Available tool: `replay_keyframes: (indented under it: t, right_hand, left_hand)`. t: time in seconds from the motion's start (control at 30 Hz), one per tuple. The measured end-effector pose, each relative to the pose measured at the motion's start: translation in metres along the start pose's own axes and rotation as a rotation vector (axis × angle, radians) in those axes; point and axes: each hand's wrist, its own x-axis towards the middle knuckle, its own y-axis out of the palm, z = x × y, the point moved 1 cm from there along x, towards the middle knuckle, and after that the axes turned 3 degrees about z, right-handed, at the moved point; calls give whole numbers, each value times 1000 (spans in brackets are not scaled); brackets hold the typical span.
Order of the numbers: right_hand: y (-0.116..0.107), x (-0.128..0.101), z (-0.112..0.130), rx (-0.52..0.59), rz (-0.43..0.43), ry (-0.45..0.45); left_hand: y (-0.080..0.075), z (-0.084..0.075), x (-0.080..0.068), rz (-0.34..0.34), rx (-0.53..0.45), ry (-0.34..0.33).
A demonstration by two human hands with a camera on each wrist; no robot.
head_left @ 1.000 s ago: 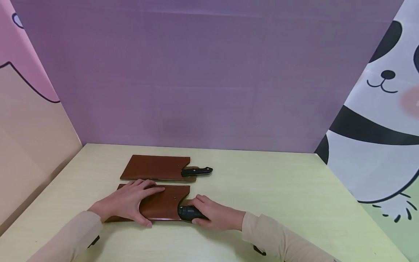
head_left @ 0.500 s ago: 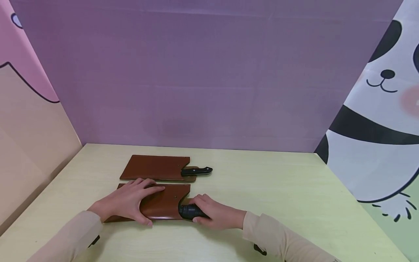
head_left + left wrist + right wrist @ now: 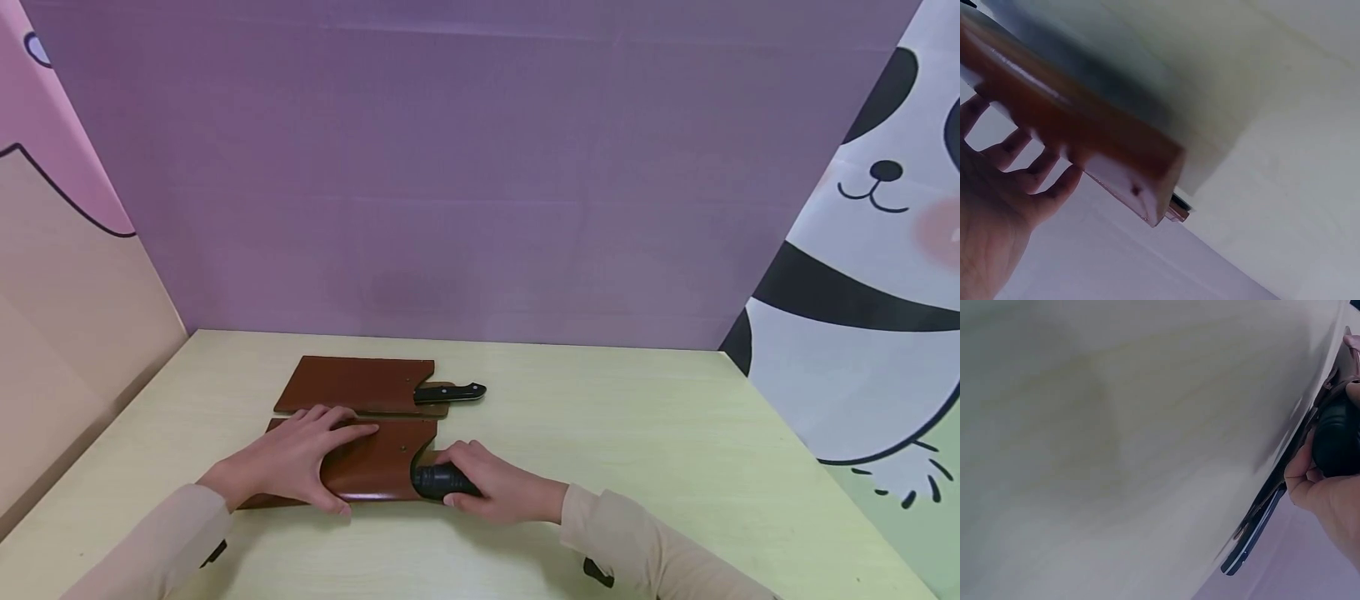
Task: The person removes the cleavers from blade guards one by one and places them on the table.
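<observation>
On the pale worktop point(image 3: 637, 442), a thick black ribbed cylinder point(image 3: 437, 482) is protruding from a brown leathery sheath point(image 3: 375, 467). The right hand point(image 3: 501, 485) is gripping it; the left hand point(image 3: 296, 457), fingers spread, is resting across the sheath. Holding both aligned is probably helping. Behind, another brown sheath point(image 3: 348, 385) is lying.
</observation>
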Motion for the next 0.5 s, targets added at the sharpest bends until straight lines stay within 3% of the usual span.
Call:
replay_keyframes:
  t: [0.5]
  right_hand:
    - [0,-1,0,39,-108,-57]
  left_hand:
    - [0,-1,0,-9,20,-8]
